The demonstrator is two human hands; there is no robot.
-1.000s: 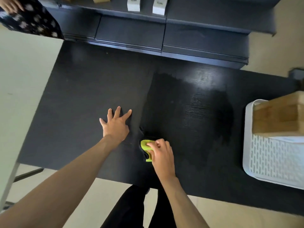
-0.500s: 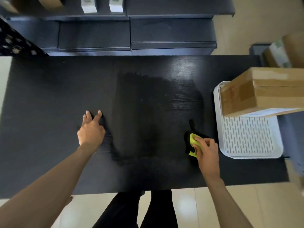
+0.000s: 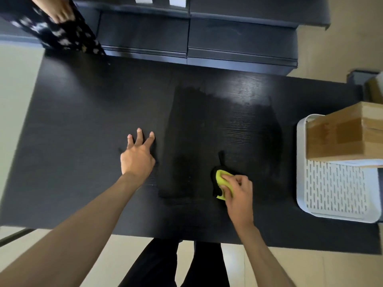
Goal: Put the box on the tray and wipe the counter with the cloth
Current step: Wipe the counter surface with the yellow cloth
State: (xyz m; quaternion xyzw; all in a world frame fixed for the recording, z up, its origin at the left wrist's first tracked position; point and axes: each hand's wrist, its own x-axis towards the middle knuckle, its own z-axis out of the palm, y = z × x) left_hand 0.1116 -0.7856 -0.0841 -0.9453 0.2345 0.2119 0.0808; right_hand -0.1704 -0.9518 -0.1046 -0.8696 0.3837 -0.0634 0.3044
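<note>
Pressing down on a crumpled yellow-green cloth with a black underside (image 3: pixel 221 184), the right hand (image 3: pixel 238 195) sits in the lower centre-right of the frame, its grip closed over the cloth with fingers curled across the top and the cloth touching the black wood-grain desk (image 3: pixel 83 112). A black tail of the cloth trails upward from the hand. Around and above the cloth spreads a darker, damp-looking patch (image 3: pixel 217 125) with streaked edges, filling the middle of the desk. To the left of that patch, the left hand (image 3: pixel 137 156) lies flat on the desk, grip wide, fingers splayed and holding nothing. At the right edge of the frame, a white slotted plastic tray (image 3: pixel 331 195) rests on the desk, and a brown cardboard box (image 3: pixel 339 135) sits on its upper part, overhanging the tray's rim. Along the top of the frame runs a dark grey drawer unit (image 3: pixel 238 44) just behind the desk. In the upper left, a dark, white-flecked garment (image 3: pixel 62 36) of another person shows, blurred. Black trousers (image 3: pixel 176 266) appear at the bottom centre.
</note>
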